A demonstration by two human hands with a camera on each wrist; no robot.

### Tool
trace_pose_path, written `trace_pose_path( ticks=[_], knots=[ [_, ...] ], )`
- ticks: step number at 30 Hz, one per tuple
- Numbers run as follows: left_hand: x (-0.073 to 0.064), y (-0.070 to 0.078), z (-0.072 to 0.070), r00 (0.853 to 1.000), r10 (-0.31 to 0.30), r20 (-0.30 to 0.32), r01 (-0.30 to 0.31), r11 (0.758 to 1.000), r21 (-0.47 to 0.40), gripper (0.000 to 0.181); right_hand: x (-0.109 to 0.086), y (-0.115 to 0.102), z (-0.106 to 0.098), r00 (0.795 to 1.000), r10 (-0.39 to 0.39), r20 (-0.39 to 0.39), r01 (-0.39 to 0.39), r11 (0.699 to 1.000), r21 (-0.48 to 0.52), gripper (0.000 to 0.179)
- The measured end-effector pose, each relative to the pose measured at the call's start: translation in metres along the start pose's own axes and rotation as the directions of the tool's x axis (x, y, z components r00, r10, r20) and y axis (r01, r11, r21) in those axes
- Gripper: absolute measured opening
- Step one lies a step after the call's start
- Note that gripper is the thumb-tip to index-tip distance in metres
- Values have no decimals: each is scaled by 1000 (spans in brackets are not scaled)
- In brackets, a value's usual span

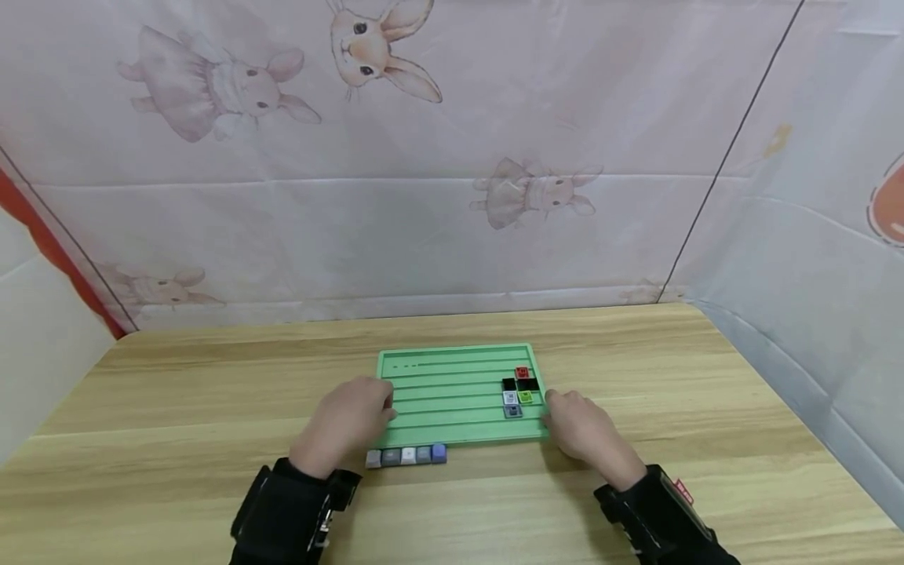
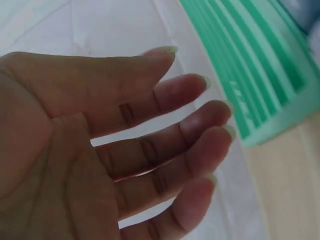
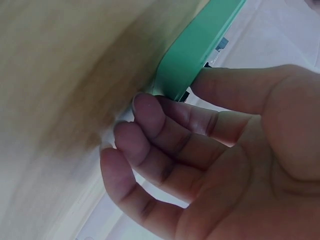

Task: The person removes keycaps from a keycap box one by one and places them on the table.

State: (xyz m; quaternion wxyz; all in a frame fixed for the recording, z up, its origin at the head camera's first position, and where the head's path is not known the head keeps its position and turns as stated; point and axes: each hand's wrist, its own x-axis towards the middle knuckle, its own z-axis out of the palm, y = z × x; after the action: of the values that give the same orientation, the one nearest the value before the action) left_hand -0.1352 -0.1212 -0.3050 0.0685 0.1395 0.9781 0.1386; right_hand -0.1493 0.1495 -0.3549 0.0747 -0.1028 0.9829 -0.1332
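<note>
A green ribbed tray (image 1: 452,402) lies on the table, with several small keycaps (image 1: 511,398) in red, black, white, lime and grey at its right side. My right hand (image 1: 582,428) pinches the tray's right edge. The right wrist view shows the thumb and index finger at a corner of the tray (image 3: 192,55), the other fingers loosely bent below. By the left edge is my left hand (image 1: 349,420), overlapping the rim in the head view. In the left wrist view its slightly bent fingers (image 2: 205,150) are apart from the tray (image 2: 250,55), holding nothing.
A row of several grey, white and purple keycaps (image 1: 407,456) stands along the tray's front edge, near my left wrist. Under everything is a wood-grain table (image 1: 212,392). A rabbit-print cloth (image 1: 353,243) hangs behind it, and more pale cloth borders the sides.
</note>
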Motion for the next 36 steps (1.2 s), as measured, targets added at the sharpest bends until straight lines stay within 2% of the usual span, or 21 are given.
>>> trace_pose_path(
  ticks=[6, 11, 21, 28, 36],
  knots=[
    [3, -9, 1, 996, -79, 47, 79, 997, 5, 13, 0, 0, 0, 1000, 1, 1, -1, 1000, 3, 20],
    [6, -15, 5, 991, -115, 73, 115, 993, -6, 18, 0, 1, 0, 1000, 1, 0, -1, 1000, 5, 20],
    [3, -26, 11, 988, -129, 89, 129, 992, 0, 21, 0, 1, 0, 1000, 4, 1, -4, 1000, 7, 20],
    [5, -32, 18, 979, -144, 145, 151, 988, -40, 18, 0, 0, 1, 1000, 6, 3, -6, 1000, 4, 20],
    [7, -35, 22, 977, -133, 167, 140, 990, -27, 19, 0, 0, 1, 1000, 6, -3, -6, 1000, 0, 20]
  ],
)
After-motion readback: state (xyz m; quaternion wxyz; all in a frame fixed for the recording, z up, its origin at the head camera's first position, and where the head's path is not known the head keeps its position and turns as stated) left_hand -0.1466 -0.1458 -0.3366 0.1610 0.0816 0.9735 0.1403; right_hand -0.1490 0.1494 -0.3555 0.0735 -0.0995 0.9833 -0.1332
